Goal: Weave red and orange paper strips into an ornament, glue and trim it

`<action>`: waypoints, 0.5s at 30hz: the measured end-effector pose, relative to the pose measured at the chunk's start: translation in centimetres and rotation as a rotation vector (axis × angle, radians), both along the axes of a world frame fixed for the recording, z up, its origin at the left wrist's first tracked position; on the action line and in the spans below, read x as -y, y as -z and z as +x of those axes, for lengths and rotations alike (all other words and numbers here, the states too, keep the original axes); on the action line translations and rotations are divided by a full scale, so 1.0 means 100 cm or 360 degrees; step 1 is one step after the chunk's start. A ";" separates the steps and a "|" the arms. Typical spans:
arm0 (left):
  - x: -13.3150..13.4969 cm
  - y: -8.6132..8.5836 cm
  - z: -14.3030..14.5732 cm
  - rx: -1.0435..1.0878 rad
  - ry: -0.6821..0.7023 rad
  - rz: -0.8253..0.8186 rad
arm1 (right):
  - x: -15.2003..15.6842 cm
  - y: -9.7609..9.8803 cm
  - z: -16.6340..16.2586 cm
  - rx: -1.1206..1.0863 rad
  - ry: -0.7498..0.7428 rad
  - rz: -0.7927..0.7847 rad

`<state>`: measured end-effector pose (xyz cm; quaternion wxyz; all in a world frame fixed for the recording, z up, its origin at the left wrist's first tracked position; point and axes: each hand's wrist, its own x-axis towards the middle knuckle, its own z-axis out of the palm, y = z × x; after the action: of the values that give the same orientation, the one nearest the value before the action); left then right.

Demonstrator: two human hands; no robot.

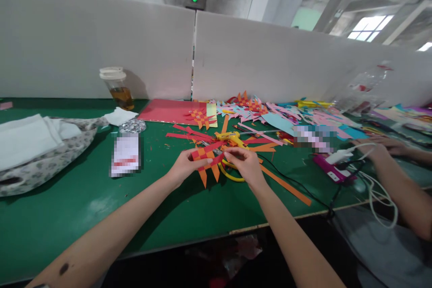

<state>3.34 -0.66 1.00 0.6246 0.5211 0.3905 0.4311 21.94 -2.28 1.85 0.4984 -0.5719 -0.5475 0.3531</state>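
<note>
The left hand (184, 167) and right hand (243, 164) pinch a woven red-and-orange paper piece (206, 161) between them at the near middle of the green table (67, 216), its loose strip ends pointing near. Far left, a lidded cup (116, 86) holds amber liquid.

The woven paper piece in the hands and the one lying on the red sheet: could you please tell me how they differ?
The held woven piece is gripped by both the left hand and the right hand above the green table; the other woven piece lies flat and untouched on the red sheet. The held one trails long loose strips and looks larger, being nearer the camera. Both are woven from red and orange strips.
</note>
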 end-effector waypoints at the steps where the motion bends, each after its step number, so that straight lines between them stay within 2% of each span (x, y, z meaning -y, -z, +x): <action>1: 0.000 0.000 -0.001 0.0008 0.0027 -0.0014 | 0.000 0.000 0.001 0.0026 -0.0006 0.0009; 4: -0.002 0.001 -0.002 -0.0025 0.0074 -0.0106 | 0.000 -0.001 0.001 0.0101 -0.0024 0.0014; 8: -0.003 0.004 -0.001 -0.0125 0.0080 -0.0066 | 0.002 -0.004 -0.003 0.0027 0.0030 0.0044; 15: -0.002 0.006 0.005 0.0044 0.0065 -0.0098 | 0.005 -0.008 -0.009 -0.0200 -0.0056 -0.0071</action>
<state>3.85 -0.42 0.42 0.6545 0.5034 0.3842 0.4131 21.04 -2.81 2.62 0.5127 -0.5498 -0.5173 0.4090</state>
